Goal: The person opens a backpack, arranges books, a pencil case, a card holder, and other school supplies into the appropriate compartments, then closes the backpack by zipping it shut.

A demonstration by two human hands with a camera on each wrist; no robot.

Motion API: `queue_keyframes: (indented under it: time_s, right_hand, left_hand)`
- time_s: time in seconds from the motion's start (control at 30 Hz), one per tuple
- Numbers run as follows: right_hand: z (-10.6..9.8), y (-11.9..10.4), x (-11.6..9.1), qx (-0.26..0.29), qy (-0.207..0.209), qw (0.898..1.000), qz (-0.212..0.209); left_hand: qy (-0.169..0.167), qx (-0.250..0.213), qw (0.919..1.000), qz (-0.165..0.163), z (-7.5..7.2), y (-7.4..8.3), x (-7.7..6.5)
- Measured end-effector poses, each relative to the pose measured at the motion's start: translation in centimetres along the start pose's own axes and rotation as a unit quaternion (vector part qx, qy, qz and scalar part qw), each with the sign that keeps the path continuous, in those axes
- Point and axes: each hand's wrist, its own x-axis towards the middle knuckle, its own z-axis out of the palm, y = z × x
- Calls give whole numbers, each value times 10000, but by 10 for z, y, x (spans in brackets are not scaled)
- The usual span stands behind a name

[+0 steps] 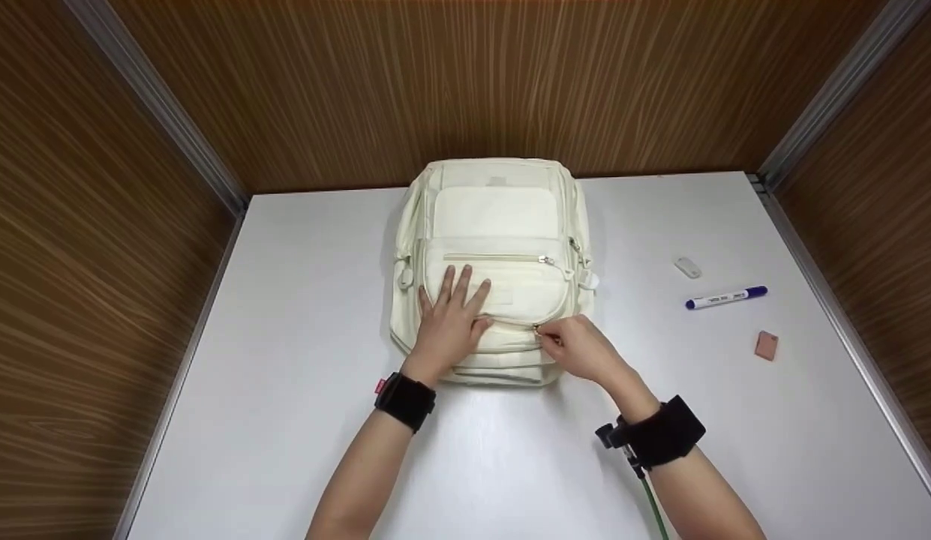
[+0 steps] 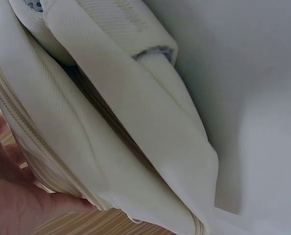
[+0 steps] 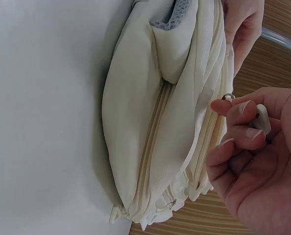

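A cream backpack (image 1: 497,214) lies front side up on the white table, its base toward me. My left hand (image 1: 446,334) rests on its front pocket with straight, spread fingers. At the right end of that pocket's curved lower zip, my right hand (image 1: 578,346) pinches the zipper pull (image 3: 262,120), whose pale tab shows between the curled fingers in the right wrist view. A second zip (image 1: 495,258) runs straight across above the left fingertips. In the left wrist view the left hand (image 2: 18,191) lies against the zipped edge of the pocket.
Right of the backpack lie a small white object (image 1: 688,267), a white marker with blue ends (image 1: 726,298) and a small pink block (image 1: 766,346). Wood-grain panels (image 1: 465,82) stand behind and on both sides of the table (image 1: 300,337). A green cable (image 1: 654,510) hangs from the right wrist strap.
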Motion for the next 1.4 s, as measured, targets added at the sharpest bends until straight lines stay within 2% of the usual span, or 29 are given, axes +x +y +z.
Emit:
queue_keyframes:
  time_s: [0.3, 0.4, 0.47, 0.57, 0.67, 0.73, 0.77, 0.83, 0.93, 1.03, 1.1, 1.17, 1.27, 1.4]
  right_hand:
    - [28, -23, 15, 257, -11, 9992, -307]
    - [34, -27, 17, 341, 34, 9989, -312]
    - [34, -28, 16, 434, 61, 9986, -287]
    - [33, -30, 13, 705, 68, 9971, -276]
    - [29, -35, 10, 1219, -82, 9921, -292]
    - [26, -38, 9, 1504, -279, 9874, -411]
    - [24, -39, 8, 1609, -394, 9850, -475]
    - [21, -40, 7, 1654, -527, 9829, -617]
    - [16, -35, 7, 1378, -256, 9880, -652]
    - [13, -25, 9, 593, 473, 9953, -609]
    - [13, -18, 12, -49, 942, 9933, -670]
    - [15, -11, 17, -598, 1238, 9869, -840]
    - [18, -4, 23, -1001, 1335, 9796, -1120]
    - [23, 2, 29, -1126, 1307, 9766, -1288]
  left_hand:
    - [70, -44, 9997, 232, -1, -5, -3]
    - [265, 18, 9991, 338, 3, -5, -5]
    - [570, 147, 9971, 490, 6, -3, -7]
    - [1308, 414, 9863, 918, 10, 2, -10]
    - [2072, 636, 9641, 1533, 12, 11, -12]
    - [2362, 658, 9524, 1810, 13, 17, -13]
    - [2434, 632, 9495, 1876, 13, 19, -13]
    - [2482, 511, 9497, 1839, 14, 21, -15]
    - [2470, 370, 9550, 1602, 16, 21, -16]
    - [2437, 435, 9584, 1419, 17, 20, -16]
    - [2416, 552, 9594, 1345, 18, 21, -15]
    - [2403, 666, 9597, 1295, 18, 21, -14]
    - [2437, 786, 9587, 1237, 20, 22, -13]
    - [2522, 765, 9572, 1196, 21, 23, -13]
